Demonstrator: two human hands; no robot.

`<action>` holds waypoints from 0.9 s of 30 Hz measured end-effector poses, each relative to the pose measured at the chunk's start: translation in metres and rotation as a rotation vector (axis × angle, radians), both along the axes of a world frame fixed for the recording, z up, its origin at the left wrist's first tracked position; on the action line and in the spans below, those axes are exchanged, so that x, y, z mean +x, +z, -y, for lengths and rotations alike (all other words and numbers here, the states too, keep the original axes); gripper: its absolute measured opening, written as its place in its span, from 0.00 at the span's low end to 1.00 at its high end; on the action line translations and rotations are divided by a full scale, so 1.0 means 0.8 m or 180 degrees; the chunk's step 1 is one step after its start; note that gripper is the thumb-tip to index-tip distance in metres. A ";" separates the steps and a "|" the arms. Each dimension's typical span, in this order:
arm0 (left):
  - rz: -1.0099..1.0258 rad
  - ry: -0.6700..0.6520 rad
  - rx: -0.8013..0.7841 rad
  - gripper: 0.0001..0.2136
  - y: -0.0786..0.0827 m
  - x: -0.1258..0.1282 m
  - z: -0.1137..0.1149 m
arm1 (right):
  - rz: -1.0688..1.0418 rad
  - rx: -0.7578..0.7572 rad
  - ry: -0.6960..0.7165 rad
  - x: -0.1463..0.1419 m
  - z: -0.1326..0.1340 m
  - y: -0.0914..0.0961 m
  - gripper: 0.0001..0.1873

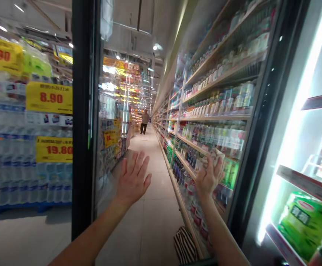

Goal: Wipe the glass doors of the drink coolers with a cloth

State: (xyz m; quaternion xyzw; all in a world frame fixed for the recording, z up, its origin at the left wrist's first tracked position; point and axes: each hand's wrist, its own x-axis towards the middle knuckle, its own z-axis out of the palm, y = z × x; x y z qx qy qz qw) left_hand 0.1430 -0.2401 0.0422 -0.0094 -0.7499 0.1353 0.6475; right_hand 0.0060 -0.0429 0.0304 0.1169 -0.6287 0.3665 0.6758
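Note:
A glass door with a thick black frame stands open in front of me, its pane filling the middle of the view. My left hand is raised with the fingers spread, palm towards the pane; whether it touches the glass I cannot tell. Further right, my right hand holds a crumpled pale cloth up at the pane. The cloth sits behind the fingers and is partly covered by them. Through the glass show shelves of bottles and a tiled aisle floor.
A lit cooler with shelf edges and a green package is at the right. Stacked bottled water with yellow price signs stands at the left. A person is far down the aisle. A black-and-white striped item appears low.

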 end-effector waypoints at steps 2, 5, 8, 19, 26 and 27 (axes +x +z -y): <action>-0.0013 -0.0004 0.0009 0.29 0.000 0.000 0.000 | -0.0175 0.0556 0.0154 0.015 0.017 -0.007 0.25; -0.0021 0.0011 0.0004 0.28 0.000 0.000 0.000 | -0.0527 0.1553 0.0366 0.033 0.034 -0.020 0.24; -0.0018 0.0041 -0.0004 0.27 -0.001 0.001 -0.001 | -0.0352 0.1288 0.0218 0.017 0.011 -0.021 0.22; -0.0033 -0.0002 0.0014 0.29 -0.002 0.001 -0.006 | -0.0413 0.1563 0.0234 0.009 -0.002 -0.030 0.24; -0.0107 -0.0116 0.0031 0.31 -0.002 -0.002 -0.004 | -0.0136 0.0665 0.0046 0.006 -0.006 -0.011 0.25; -0.0113 -0.0132 0.0029 0.31 -0.002 -0.003 -0.003 | -0.0296 0.1059 0.0130 0.012 0.000 -0.015 0.25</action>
